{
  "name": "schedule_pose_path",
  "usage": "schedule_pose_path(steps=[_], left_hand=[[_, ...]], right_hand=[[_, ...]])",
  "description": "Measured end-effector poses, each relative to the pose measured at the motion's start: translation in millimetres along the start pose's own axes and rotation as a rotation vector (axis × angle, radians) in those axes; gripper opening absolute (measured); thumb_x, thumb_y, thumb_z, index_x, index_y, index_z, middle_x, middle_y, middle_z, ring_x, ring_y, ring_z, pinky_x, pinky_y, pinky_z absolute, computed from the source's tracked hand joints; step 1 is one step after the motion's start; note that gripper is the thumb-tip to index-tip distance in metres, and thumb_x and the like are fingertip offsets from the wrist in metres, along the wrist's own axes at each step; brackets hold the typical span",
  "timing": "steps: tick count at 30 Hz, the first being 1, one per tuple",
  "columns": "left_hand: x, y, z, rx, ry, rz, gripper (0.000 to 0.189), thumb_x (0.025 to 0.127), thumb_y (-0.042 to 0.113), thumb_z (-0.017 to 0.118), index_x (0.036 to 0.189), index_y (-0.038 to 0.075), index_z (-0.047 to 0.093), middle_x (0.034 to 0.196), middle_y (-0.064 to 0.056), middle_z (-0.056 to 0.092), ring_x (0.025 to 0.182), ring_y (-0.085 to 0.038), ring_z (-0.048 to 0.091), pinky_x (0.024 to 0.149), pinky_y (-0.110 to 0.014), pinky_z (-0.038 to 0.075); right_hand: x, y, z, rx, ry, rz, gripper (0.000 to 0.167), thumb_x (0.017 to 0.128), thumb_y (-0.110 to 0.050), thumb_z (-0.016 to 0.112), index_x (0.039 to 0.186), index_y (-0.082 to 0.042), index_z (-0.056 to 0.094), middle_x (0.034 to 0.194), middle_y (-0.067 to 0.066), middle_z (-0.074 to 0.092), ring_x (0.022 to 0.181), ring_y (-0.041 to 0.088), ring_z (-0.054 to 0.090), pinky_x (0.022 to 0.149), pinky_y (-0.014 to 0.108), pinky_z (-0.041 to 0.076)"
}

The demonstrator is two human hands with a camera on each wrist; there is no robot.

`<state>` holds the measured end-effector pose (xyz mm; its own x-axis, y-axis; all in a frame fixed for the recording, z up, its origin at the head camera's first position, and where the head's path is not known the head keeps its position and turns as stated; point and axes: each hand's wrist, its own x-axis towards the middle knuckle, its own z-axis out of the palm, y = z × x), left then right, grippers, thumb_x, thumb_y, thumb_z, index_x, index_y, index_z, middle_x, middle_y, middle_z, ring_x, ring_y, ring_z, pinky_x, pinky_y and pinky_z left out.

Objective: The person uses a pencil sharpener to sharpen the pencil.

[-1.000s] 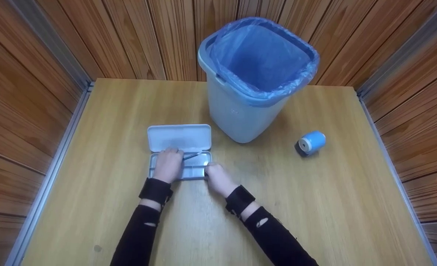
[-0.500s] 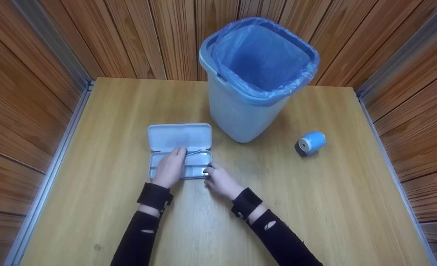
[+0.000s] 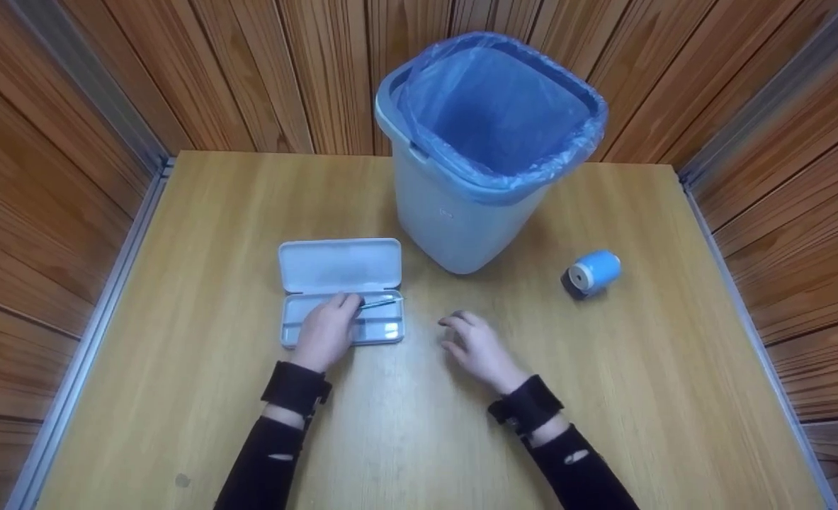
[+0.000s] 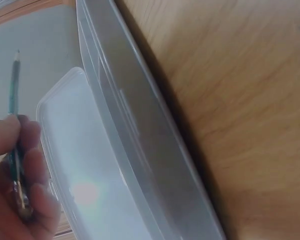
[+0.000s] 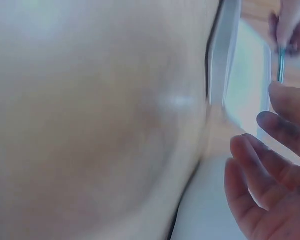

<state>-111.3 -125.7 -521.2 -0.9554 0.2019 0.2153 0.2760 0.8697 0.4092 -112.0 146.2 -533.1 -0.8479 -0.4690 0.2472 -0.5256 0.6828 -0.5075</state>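
In the head view my left hand [image 3: 325, 333] is over the open pencil case [image 3: 341, 265], holding a slim teal pencil [image 3: 378, 304] that points to the right. The left wrist view shows the pencil [image 4: 14, 90] pinched between thumb and fingers, its sharpened tip away from the palm. The case is pale grey-blue, with its lid folded back and a divider along the tray. To the right of the case, apart from it, my right hand [image 3: 482, 352] is over the table with loosely bent fingers. Nothing is between those fingers [image 5: 250, 192] in the right wrist view.
A tall light-blue bin [image 3: 461, 227] lined with a blue plastic bag [image 3: 504, 106] stands behind the case, toward the back wall. Further right lies a blue cylinder [image 3: 598, 269] with a white end, a dark part beneath it. Wood-panelled walls enclose the wooden table [image 3: 419, 439].
My right hand has left the case's right end and moved right, its fingers loosening. The left hand stays over the case, the pencil in it turning slightly.
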Motion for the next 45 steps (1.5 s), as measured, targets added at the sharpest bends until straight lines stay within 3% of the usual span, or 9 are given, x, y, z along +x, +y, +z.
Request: schedule_pose_path(steps=[5,11,14,17,20,24,28,35,45], left_hand=[[-2.4,1.2,1.9,-0.004,0.018,0.002,0.028,0.086,0.003,0.070,0.112,0.010,0.063,0.091,-0.013,0.065,0.079,-0.029,0.063,0.069,-0.040,0.055],[-2.0,3.1,3.9,0.004,0.024,-0.002,0.024,0.091,0.001,0.062,0.114,0.004,0.063,0.096,-0.016,0.066,0.088,-0.033,0.064,0.076,-0.044,0.056],[-0.1,3.7,3.8,-0.001,0.001,-0.025,0.021,0.095,0.005,0.059,0.114,0.001,0.063,0.100,-0.017,0.066,0.092,-0.033,0.065,0.082,-0.044,0.056],[1.2,3.8,2.3,-0.014,-0.024,-0.049,0.020,0.097,0.007,0.058,0.114,-0.001,0.063,0.100,-0.017,0.066,0.094,-0.033,0.064,0.085,-0.045,0.056],[1.6,3.7,1.3,-0.023,-0.036,-0.063,0.019,0.097,0.008,0.057,0.113,-0.002,0.063,0.100,-0.018,0.066,0.095,-0.034,0.064,0.087,-0.045,0.056],[1.5,3.7,2.8,-0.028,-0.035,-0.066,0.018,0.097,0.008,0.058,0.110,-0.002,0.063,0.099,-0.018,0.066,0.094,-0.034,0.064,0.086,-0.045,0.056],[1.4,4.7,4.6,-0.030,-0.034,-0.060,0.016,0.096,0.008,0.058,0.108,-0.002,0.063,0.097,-0.017,0.065,0.092,-0.033,0.064,0.084,-0.044,0.056],[1.3,8.1,7.1,-0.035,-0.043,-0.068,0.017,0.097,0.008,0.058,0.108,-0.002,0.063,0.097,-0.017,0.064,0.092,-0.032,0.063,0.085,-0.043,0.056],[8.3,21.4,14.6,-0.061,-0.094,-0.071,0.017,0.099,0.009,0.054,0.108,-0.001,0.063,0.097,-0.015,0.064,0.092,-0.030,0.063,0.085,-0.043,0.056]], right_hand=[[-10.8,37.4,-31.6,-0.070,0.176,0.049,0.030,0.080,0.001,0.073,0.110,0.003,0.067,0.105,0.021,0.067,0.100,0.039,0.062,0.092,0.052,0.050],[-14.2,88.1,-90.7,-0.217,0.317,0.141,0.046,0.071,0.007,0.066,0.117,0.004,0.062,0.114,0.027,0.063,0.105,0.048,0.057,0.087,0.061,0.046],[-12.4,112.8,-119.8,-0.265,0.255,0.263,0.063,0.066,0.006,0.064,0.128,-0.001,0.057,0.131,0.029,0.056,0.119,0.052,0.050,0.093,0.067,0.039],[-8.2,133.9,-140.4,-0.290,0.118,0.383,0.078,0.063,0.005,0.066,0.138,-0.006,0.049,0.147,0.029,0.042,0.134,0.053,0.036,0.103,0.073,0.027],[-3.0,148.1,-152.0,-0.314,-0.020,0.430,0.084,0.065,0.003,0.071,0.144,-0.008,0.044,0.154,0.031,0.032,0.141,0.055,0.026,0.108,0.077,0.018],[3.5,156.2,-156.5,-0.304,-0.159,0.447,0.080,0.075,-0.002,0.072,0.148,-0.011,0.041,0.155,0.031,0.031,0.143,0.055,0.023,0.108,0.077,0.016],[6.8,159.9,-155.7,-0.289,-0.212,0.461,0.069,0.083,-0.002,0.067,0.147,-0.012,0.044,0.148,0.032,0.038,0.137,0.055,0.031,0.103,0.073,0.027],[6.4,157.6,-151.0,-0.316,-0.191,0.450,0.056,0.080,-0.007,0.071,0.134,-0.004,0.053,0.131,0.031,0.046,0.120,0.052,0.042,0.096,0.069,0.037],[9.0,116.9,-123.4,-0.215,-0.141,0.397,0.069,0.069,-0.025,0.087,0.128,-0.005,0.057,0.121,0.027,0.051,0.112,0.045,0.046,0.095,0.062,0.040]])
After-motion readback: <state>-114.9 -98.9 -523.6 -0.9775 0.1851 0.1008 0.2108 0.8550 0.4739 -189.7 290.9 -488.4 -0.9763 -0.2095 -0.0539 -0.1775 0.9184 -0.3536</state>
